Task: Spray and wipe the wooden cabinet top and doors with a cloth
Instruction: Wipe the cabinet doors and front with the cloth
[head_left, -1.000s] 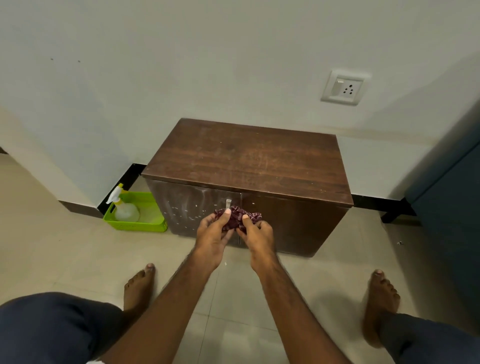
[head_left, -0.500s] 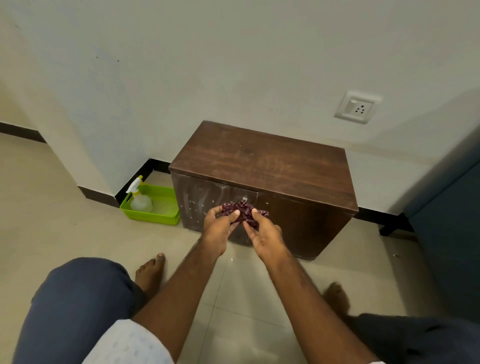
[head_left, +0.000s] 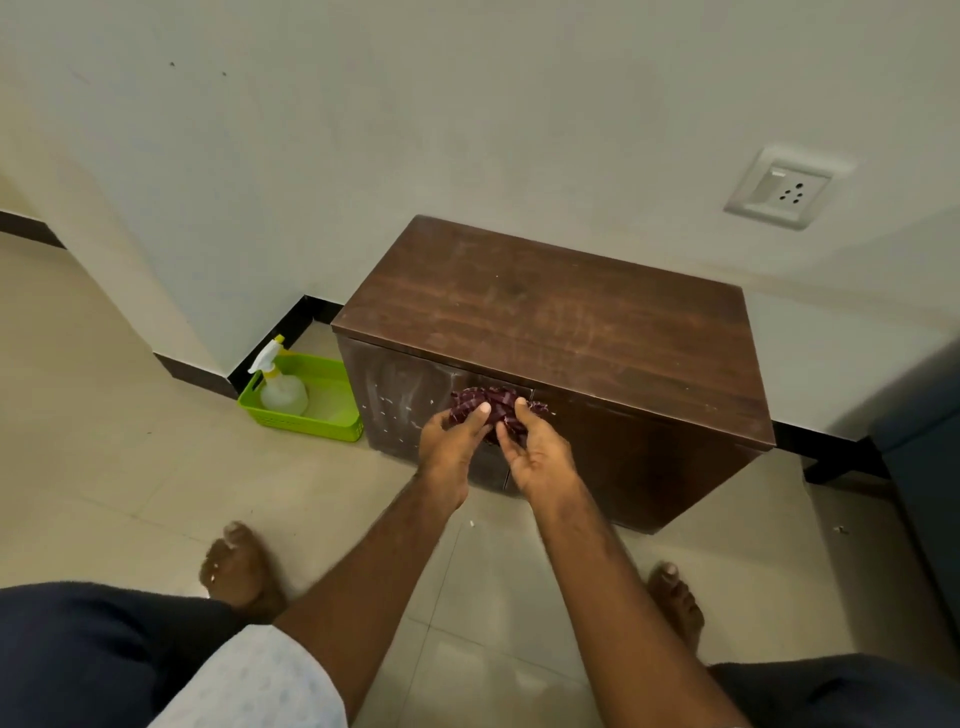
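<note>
A low dark wooden cabinet (head_left: 561, 322) stands against the wall, its top bare. Pale spray streaks and droplets cover its left door (head_left: 400, 400); the right door (head_left: 639, 462) looks dark. A crumpled maroon patterned cloth (head_left: 491, 405) is bunched in front of the seam between the doors. My left hand (head_left: 452, 441) and my right hand (head_left: 535, 452) both grip it with fingertips, side by side. A clear spray bottle (head_left: 280, 387) with a white and yellow head stands in a green basket (head_left: 311, 426) left of the cabinet.
My bare feet (head_left: 239, 566) rest on the beige tiled floor on either side of my arms, knees bent low. A wall socket (head_left: 779, 192) sits above the cabinet's right end. A dark blue piece of furniture (head_left: 924, 467) stands at the right edge.
My view has swung left and closer while I crouch. Both hands keep hold of the cloth in front of the doors, working it between the fingers.
</note>
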